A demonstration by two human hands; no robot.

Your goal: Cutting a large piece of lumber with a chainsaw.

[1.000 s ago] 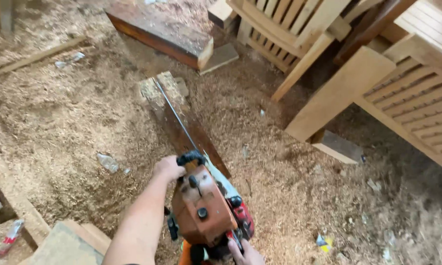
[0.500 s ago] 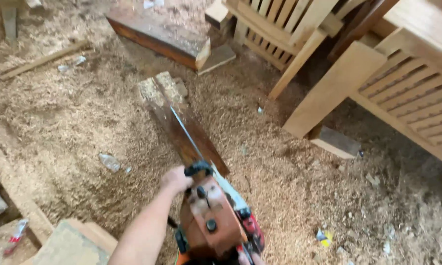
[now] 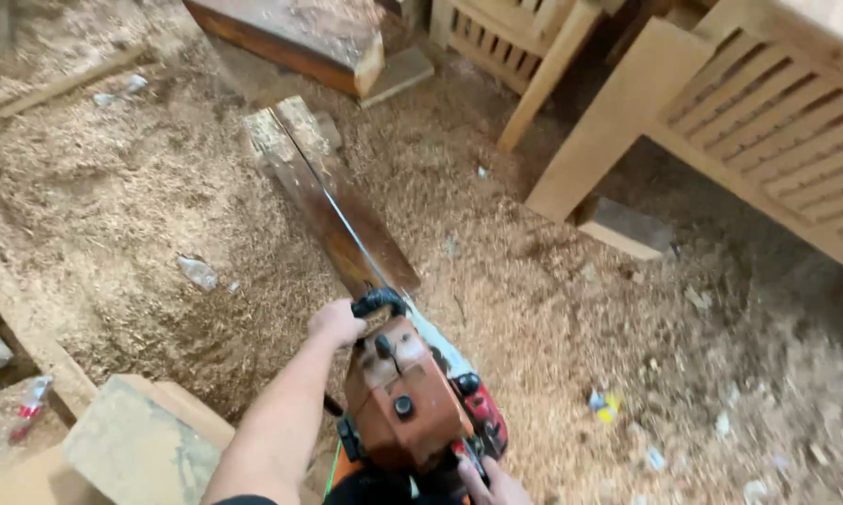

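Observation:
An orange chainsaw (image 3: pixel 412 393) sits low in the middle of the head view, its bar (image 3: pixel 351 234) running along a dark reddish plank (image 3: pixel 332 201) that lies half sunk in sawdust. My left hand (image 3: pixel 335 323) grips the saw's black front handle. My right hand (image 3: pixel 487 482) holds the rear of the saw at the bottom edge, mostly hidden by the body. The bar's tip is lost in the plank's top face.
Sawdust covers the floor (image 3: pixel 113 206). A thick wooden beam (image 3: pixel 290 37) lies at the top. Slatted wooden furniture (image 3: pixel 767 131) stands to the right, a small block (image 3: pixel 622 229) beside its leg. A cut block (image 3: pixel 141 449) sits at lower left.
The saw and both hands have shifted slightly forward along the plank, and the view has tilted, so the furniture sits farther right.

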